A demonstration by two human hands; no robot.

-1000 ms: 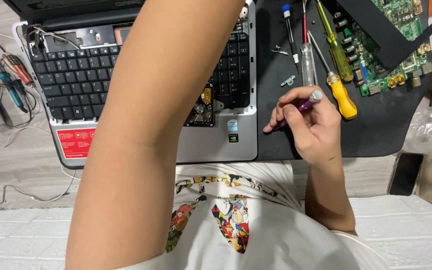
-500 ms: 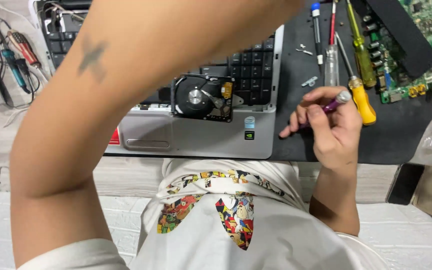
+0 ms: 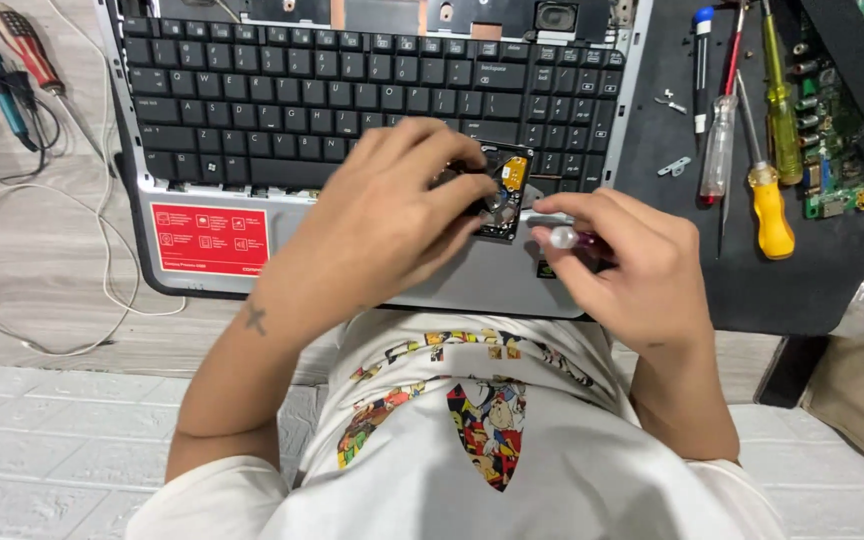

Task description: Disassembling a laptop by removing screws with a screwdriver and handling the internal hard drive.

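An opened hard drive [image 3: 505, 190] lies on the lower right of a laptop's black keyboard [image 3: 352, 100], over the silver palm rest [image 3: 472, 280]. My left hand [image 3: 392, 215] covers most of the drive, fingers gripping its left and top edges. My right hand [image 3: 622, 260] is just right of the drive, closed around a small purple-handled screwdriver [image 3: 567, 238] whose silver cap points left toward the drive. The screwdriver's tip is hidden.
A black mat [image 3: 742, 270] right of the laptop holds several screwdrivers, among them a yellow-handled one [image 3: 770, 210] and a clear one [image 3: 719, 160], plus small metal brackets [image 3: 674, 166]. A green circuit board [image 3: 842, 150] lies at the far right. Cables and a red-handled tool [image 3: 22, 45] lie left.
My left arm has swung down from across the view, and that hand now grips the hard drive. My right hand moved left off the mat with the purple screwdriver, up to the drive.
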